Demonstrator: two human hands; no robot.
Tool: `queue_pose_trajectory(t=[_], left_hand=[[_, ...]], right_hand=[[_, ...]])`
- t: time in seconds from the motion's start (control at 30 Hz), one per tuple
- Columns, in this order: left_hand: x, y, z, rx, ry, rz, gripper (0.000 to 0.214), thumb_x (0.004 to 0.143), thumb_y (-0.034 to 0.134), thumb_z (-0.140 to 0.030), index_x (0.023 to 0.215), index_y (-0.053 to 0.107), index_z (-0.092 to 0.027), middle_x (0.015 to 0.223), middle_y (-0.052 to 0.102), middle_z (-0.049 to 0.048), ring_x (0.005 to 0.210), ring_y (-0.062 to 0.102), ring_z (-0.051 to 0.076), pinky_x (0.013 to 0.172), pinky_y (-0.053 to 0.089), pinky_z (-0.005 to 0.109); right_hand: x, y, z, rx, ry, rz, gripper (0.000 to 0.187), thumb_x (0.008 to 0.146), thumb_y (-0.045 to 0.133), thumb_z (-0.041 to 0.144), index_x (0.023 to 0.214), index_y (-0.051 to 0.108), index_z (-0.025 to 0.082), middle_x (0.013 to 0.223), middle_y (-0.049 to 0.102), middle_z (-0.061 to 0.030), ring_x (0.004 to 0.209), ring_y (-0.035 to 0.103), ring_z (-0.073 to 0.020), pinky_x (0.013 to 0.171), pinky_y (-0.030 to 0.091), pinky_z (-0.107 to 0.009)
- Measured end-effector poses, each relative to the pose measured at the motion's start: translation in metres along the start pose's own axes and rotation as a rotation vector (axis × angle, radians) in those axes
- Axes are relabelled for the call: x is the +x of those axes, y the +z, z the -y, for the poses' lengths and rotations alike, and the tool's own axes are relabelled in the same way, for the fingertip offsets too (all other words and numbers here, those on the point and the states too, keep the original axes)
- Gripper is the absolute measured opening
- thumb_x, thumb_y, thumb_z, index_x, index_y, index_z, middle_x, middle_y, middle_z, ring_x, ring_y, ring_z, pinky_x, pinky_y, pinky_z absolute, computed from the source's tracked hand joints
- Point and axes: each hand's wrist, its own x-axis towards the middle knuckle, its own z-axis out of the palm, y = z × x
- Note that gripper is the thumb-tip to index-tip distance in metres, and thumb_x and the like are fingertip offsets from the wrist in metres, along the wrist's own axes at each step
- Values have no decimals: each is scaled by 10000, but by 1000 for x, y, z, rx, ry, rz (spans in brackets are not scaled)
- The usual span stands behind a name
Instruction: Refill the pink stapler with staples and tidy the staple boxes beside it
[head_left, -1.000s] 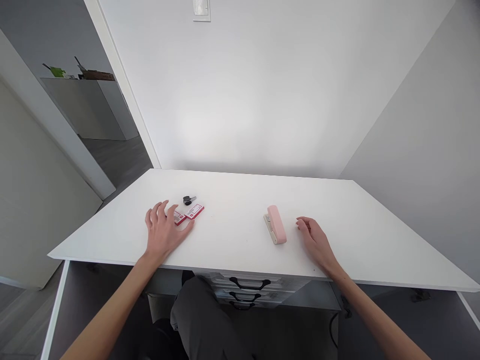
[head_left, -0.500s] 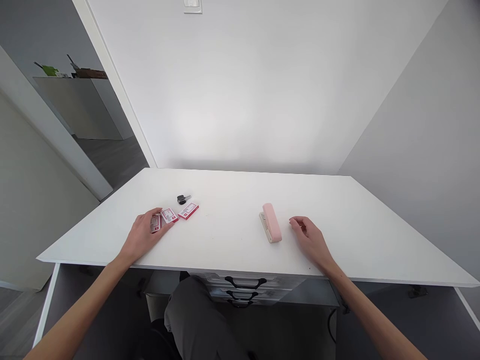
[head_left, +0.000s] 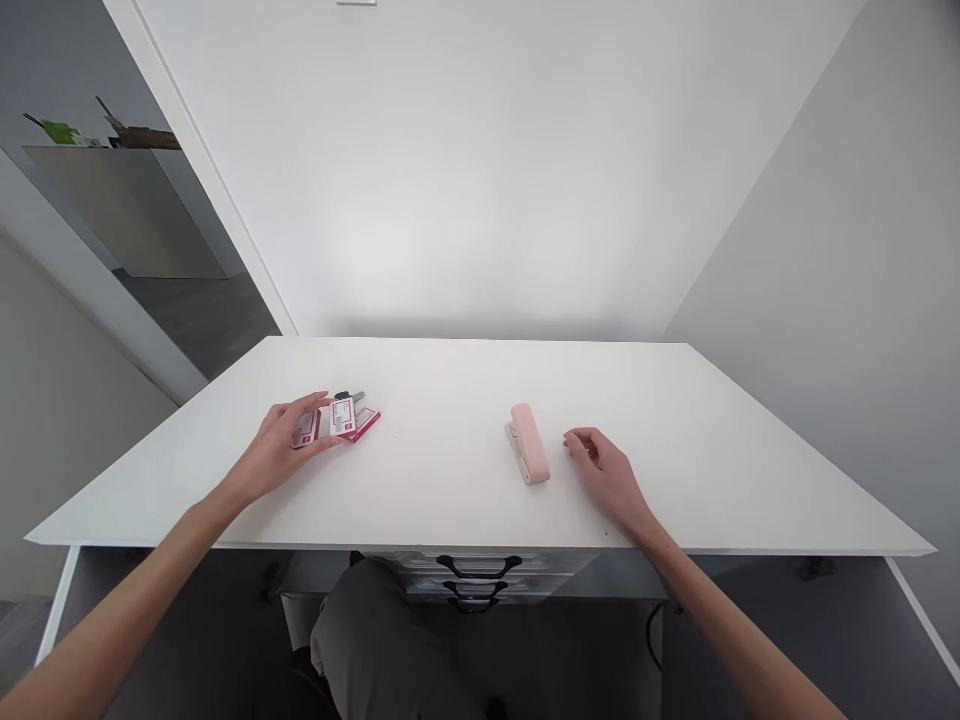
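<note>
My left hand (head_left: 286,440) pinches a small red-and-white box (head_left: 343,416) between thumb and fingertips, tilted up a little off the desk. A second such box (head_left: 307,428) lies under the palm, partly covered by the fingers. Just behind and to the right of the pinched one, a third box (head_left: 366,424) is partly hidden. A key (head_left: 352,396) with a black head lies beyond them, also partly covered. My right hand (head_left: 604,468) rests on the desk with its fingers loosely curled and nothing visible in them. Left of it, apart, a pink stapler (head_left: 530,443) stands on the desktop.
The white desk (head_left: 442,400) meets a wall at its back edge. Beneath the front edge are drawers with black handles (head_left: 478,570) and my legs (head_left: 382,640). A doorway at the left shows a cabinet (head_left: 127,210) with things on top.
My left hand has closed on the middle box and raised it slightly, turning its face towards me. The view has shifted a little; my right hand and the stapler stay put.
</note>
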Motion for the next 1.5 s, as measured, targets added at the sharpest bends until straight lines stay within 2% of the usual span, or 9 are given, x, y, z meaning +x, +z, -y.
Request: queue_pose_trajectory(t=[0.17,0.33,0.5,0.63,0.83,1.0,1.1,1.23,1.5], left_hand=[[24,3,-1,47,-3,141,816,809,591,-789,1457,505,-300,1476,570,79,1363,451,357,970,510,428],[23,9,-3,74,-27,129,848,795,564,-815,1420,574,-242,1278,677,100,1243,571,375,937,527,429],[17,13,-20,58,-16,141,871,771,574,-823,1405,597,-225,1236,692,121,1171,621,367,934,535,435],[14,24,-44,28,-1,179,843,796,584,-791,1423,580,-227,1288,682,120,1169,633,357,952,527,426],[0,51,-101,-48,128,246,782,846,590,-740,1437,554,-228,1403,625,120,1263,575,342,1016,499,432],[-1,50,-129,-86,256,293,716,886,620,-649,1499,485,-304,1426,608,96,1240,578,325,965,521,423],[7,41,-131,-70,289,328,710,890,624,-633,1515,460,-337,1424,618,74,1216,602,311,945,524,403],[13,35,-125,-5,311,368,707,869,625,-675,1488,499,-356,1295,696,60,1122,658,300,870,539,361],[13,37,-88,116,218,252,752,861,591,-716,1475,533,-285,1301,650,119,1244,549,363,974,496,441]], right_hand=[[1,0,1,14,-3,-5,404,981,472,597,1066,654,246,1142,732,-89,1001,651,-263,869,502,-418],[1,-1,3,-4,-28,8,409,987,460,604,1046,645,244,1127,732,-96,982,647,-270,885,492,-427],[2,-1,2,-25,-41,13,438,983,445,627,1050,647,244,1121,728,-105,960,635,-278,855,501,-429],[3,-1,1,-30,-42,12,436,982,451,629,1047,653,248,1117,732,-99,944,635,-269,834,504,-414],[3,-1,0,-27,-42,12,438,983,448,633,1043,648,248,1113,736,-97,937,642,-268,846,498,-418],[2,-2,1,-11,-49,22,440,985,444,635,1043,648,250,1111,738,-97,965,651,-270,863,503,-421],[1,-2,2,-13,-49,21,430,988,448,629,1041,651,254,1105,739,-89,961,654,-264,859,505,-414],[1,-2,2,-19,-58,14,437,987,445,632,1032,651,249,1085,741,-93,942,652,-267,842,504,-411],[2,-2,2,-15,-54,20,430,987,449,624,1039,656,250,1111,740,-91,970,645,-264,851,496,-407]])
